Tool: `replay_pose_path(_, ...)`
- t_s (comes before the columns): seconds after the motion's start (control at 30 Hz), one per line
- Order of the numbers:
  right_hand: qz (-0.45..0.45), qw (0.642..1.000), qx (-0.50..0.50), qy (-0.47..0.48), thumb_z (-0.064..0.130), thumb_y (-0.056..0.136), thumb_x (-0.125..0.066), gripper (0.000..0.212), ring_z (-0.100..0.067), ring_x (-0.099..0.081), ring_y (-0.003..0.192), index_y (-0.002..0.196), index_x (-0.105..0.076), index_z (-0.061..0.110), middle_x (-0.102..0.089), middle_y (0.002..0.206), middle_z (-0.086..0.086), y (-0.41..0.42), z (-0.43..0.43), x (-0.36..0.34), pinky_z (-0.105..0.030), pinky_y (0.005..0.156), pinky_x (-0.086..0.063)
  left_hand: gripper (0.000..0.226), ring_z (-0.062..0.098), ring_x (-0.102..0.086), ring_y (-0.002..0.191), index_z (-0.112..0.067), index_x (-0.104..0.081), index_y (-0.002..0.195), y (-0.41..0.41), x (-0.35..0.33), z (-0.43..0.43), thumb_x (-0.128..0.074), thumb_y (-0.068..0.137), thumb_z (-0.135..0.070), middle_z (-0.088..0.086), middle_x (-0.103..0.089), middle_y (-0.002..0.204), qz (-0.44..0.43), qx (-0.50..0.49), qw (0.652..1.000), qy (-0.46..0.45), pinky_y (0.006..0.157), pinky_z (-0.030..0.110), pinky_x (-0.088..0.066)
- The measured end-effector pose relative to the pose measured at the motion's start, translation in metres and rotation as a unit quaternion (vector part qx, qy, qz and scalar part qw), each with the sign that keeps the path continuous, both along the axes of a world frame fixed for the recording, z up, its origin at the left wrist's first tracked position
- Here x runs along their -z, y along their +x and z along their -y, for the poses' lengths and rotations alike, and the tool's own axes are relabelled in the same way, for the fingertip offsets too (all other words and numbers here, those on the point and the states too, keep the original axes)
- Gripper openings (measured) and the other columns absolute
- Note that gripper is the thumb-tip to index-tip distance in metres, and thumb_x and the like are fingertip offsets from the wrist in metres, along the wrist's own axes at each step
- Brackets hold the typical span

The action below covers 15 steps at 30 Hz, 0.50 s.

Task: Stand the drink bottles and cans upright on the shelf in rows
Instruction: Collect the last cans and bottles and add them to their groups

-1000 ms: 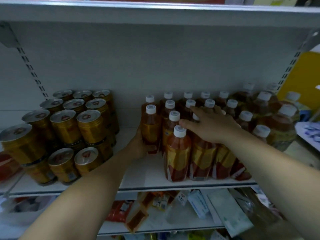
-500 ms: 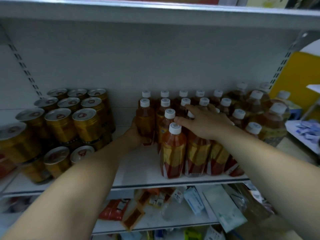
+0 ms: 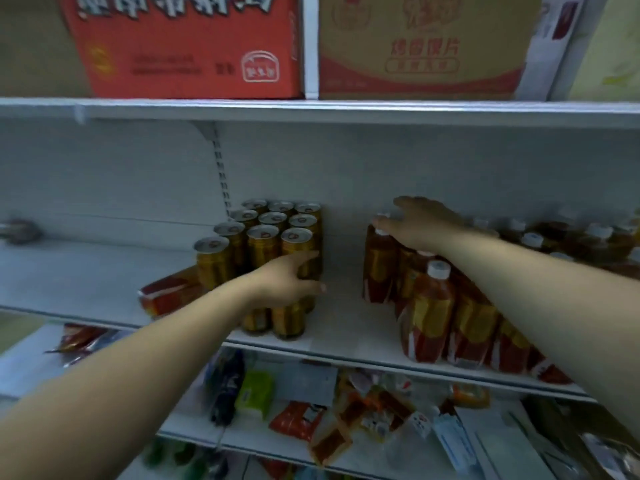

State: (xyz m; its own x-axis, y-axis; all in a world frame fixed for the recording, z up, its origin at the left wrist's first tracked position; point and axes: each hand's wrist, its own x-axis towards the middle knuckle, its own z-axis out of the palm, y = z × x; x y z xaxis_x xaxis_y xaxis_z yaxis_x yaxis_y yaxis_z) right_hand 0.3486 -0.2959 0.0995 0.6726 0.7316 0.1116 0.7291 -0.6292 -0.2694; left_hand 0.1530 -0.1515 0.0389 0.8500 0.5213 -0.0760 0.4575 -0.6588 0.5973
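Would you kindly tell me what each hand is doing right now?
Left hand: grips a gold can.
Right hand: open, resting on bottles.

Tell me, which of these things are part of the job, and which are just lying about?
Part of the job:
cans, gripped by the left hand
bottles, under the right hand
shelf

Just lying about:
red box
tan box
red packet
snack packets below
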Motion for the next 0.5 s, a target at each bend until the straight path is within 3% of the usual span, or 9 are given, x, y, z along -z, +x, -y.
replay_pose_path(0.07, 0.014, 0.999, -0.036, 0.014, 0.081, 0.080, -0.038, 0.088, -0.028, -0.036, 0.137, 0.149, -0.031, 0.026, -0.032, 0.155, -0.002, -0.032, -0.035, -0.008, -0.040, 0.108, -0.033, 0.074, 0.016, -0.052, 0.119, -0.029, -0.027, 0.148, -0.034, -0.008, -0.016, -0.065, 0.085, -0.039, -0.002, -0.048, 0.140, 0.013, 0.000, 1.000, 0.017, 0.093, 0.025, -0.043)
replay_pose_path(0.17, 0.008, 0.996, -0.085, 0.027, 0.081, 0.079, -0.040, 0.089, -0.026, -0.036, 0.138, 0.149, -0.030, 0.027, -0.031, 0.156, 0.000, -0.082, -0.088, -0.012, -0.038, 0.106, -0.033, 0.070, 0.013, -0.045, 0.125, -0.030, -0.031, 0.145, -0.092, -0.014, -0.052, -0.065, 0.085, -0.040, -0.014, -0.040, 0.137, -0.002, -0.014, 0.999, 0.044, 0.099, 0.026, -0.038)
replay_pose_path(0.27, 0.016, 0.992, -0.119, 0.024, 0.078, 0.080, -0.043, 0.082, -0.026, -0.046, 0.127, 0.144, -0.038, 0.026, -0.042, 0.148, -0.002, -0.133, -0.137, -0.011, -0.037, 0.096, -0.041, 0.060, 0.016, -0.051, 0.124, -0.027, -0.040, 0.139, -0.148, -0.012, -0.094, -0.067, 0.085, -0.032, -0.006, -0.049, 0.138, -0.032, -0.025, 0.997, 0.066, 0.099, 0.024, -0.039)
replay_pose_path(0.33, 0.003, 0.991, -0.133, 0.026, 0.074, 0.081, -0.048, 0.076, -0.025, -0.050, 0.122, 0.140, -0.043, 0.026, -0.048, 0.143, -0.001, -0.167, -0.171, -0.006, -0.034, 0.090, -0.043, 0.064, 0.018, -0.046, 0.129, -0.021, -0.035, 0.144, -0.185, -0.008, -0.121, -0.065, 0.087, -0.029, -0.004, -0.044, 0.143, -0.063, -0.040, 0.993, 0.092, 0.099, 0.021, -0.034)
replay_pose_path(0.5, -0.003, 0.988, -0.157, 0.013, 0.069, 0.085, -0.050, 0.076, -0.026, -0.047, 0.128, 0.143, -0.040, 0.022, -0.045, 0.146, -0.003, -0.246, -0.241, 0.010, -0.034, 0.100, -0.043, 0.076, 0.018, -0.025, 0.143, -0.021, -0.020, 0.151, -0.266, 0.011, -0.189, -0.060, 0.089, -0.039, 0.000, -0.020, 0.158, -0.130, -0.074, 0.981, 0.121, 0.113, 0.029, -0.022)
